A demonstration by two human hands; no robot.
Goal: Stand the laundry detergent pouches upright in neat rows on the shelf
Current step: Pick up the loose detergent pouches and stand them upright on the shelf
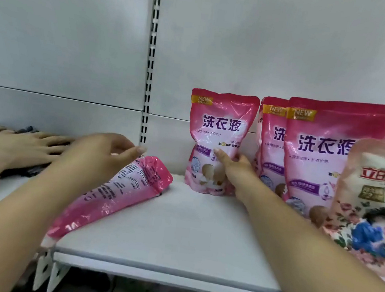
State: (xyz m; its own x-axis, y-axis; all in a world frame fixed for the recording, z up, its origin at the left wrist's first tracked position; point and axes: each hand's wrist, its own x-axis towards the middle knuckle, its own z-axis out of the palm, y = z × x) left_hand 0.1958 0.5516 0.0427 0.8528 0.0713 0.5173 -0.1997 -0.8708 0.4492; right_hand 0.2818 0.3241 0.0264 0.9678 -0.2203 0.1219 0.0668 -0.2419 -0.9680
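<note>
Head view of a white store shelf [175,236] backed by a white panel with a slotted upright [150,68].

Right hand [228,172]: reaches to the far middle of the shelf and grasps an upright pink detergent pouch [220,130] low on its right side, thumb across the printed front, the other fingers hidden behind it. This pouch stands alone on its base close to the back panel, front label facing the viewer.

Left hand [98,156]: fingers curled over the upper edge of a lying pink pouch [117,195], thumb extended toward the right; the grip itself is partly hidden, but the hand appears to hold the pouch's top. This pouch lies tilted, back label up, its far end near the standing pouch, its near end overhanging the shelf's front edge at the left.

Right of the grasped pouch, separated by a narrow gap, more pink pouches [318,156] of the same print stand upright, one in front overlapping those behind. At the near right edge a floral detergent pouch [372,211] leans in front of them.

At the far left a third hand [24,147] lies flat, fingers spread, on a dark object [23,171] that cannot be identified.
</note>
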